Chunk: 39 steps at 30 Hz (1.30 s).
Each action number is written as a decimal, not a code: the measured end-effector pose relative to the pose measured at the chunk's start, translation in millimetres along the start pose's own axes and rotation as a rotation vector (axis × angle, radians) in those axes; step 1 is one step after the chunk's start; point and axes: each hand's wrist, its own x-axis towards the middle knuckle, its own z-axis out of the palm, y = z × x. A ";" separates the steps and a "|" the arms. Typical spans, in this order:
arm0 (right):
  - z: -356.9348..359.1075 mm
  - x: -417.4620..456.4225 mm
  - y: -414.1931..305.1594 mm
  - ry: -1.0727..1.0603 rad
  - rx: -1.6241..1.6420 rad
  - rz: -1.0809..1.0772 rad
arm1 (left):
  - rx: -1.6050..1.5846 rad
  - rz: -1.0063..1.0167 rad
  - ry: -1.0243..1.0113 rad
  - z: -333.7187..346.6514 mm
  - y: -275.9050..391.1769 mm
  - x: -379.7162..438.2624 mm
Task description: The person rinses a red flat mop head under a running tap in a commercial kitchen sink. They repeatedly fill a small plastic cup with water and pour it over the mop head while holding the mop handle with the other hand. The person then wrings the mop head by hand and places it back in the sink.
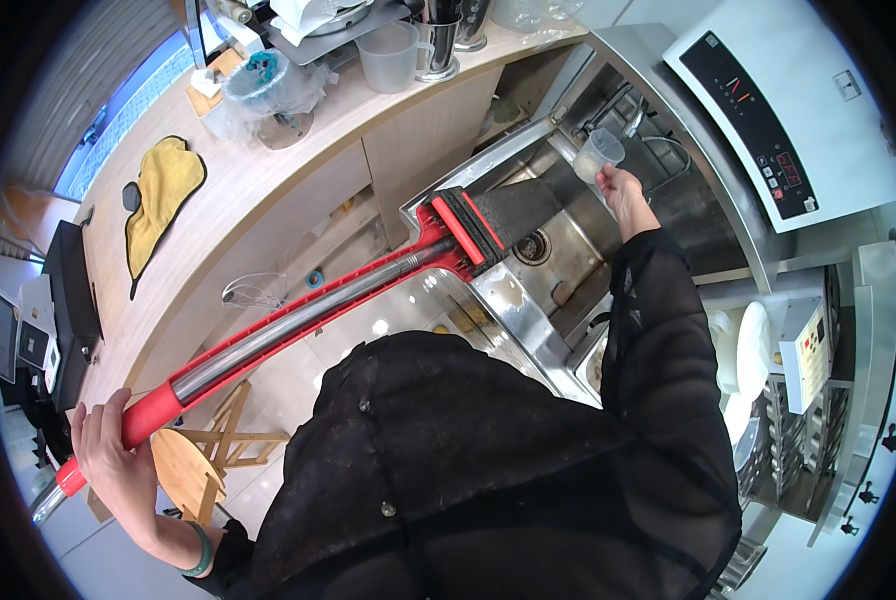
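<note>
My left hand (pixel 117 461) grips the red handle of a squeeze mop (pixel 298 319) at the lower left. Its steel pole and red frame slant up across the view to the mop head (pixel 469 231), whose dark sponge pad hangs over the stainless steel sink (pixel 526 296). At the sink's far side, my right hand (pixel 622 193) holds a translucent plastic measuring cup (pixel 599 154) by its near side. The cup is tilted, and something pale shows in it. A round drain (pixel 532 247) is visible in the basin below the pad.
A steel faucet (pixel 635 120) rises behind the cup. Along the wooden counter lie a yellow cloth (pixel 164 191), a plastic jug (pixel 389 58) and a bag-lined container (pixel 256 82). A white machine with a control panel (pixel 752 124) stands at right. A wooden folding stool (pixel 185 465) sits below my left hand.
</note>
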 end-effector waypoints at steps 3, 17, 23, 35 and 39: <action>-0.7 -6.1 2.2 -0.023 0.006 -0.007 | -0.015 -0.041 -0.081 -0.6 -3.8 -2.1; 7.1 -19.8 1.7 -0.030 0.089 -0.036 | -0.042 -0.013 0.015 -0.7 -0.2 -3.0; 3.5 -26.3 1.0 -0.008 0.128 -0.052 | -0.072 -0.006 0.004 5.0 -0.7 -1.1; 7.4 -20.7 -1.4 -0.028 0.151 -0.072 | 0.007 -0.019 -0.102 3.6 -5.1 -5.2; 3.2 -25.4 -3.5 -0.034 0.127 -0.089 | -0.009 -0.033 -0.130 5.8 -5.3 -3.8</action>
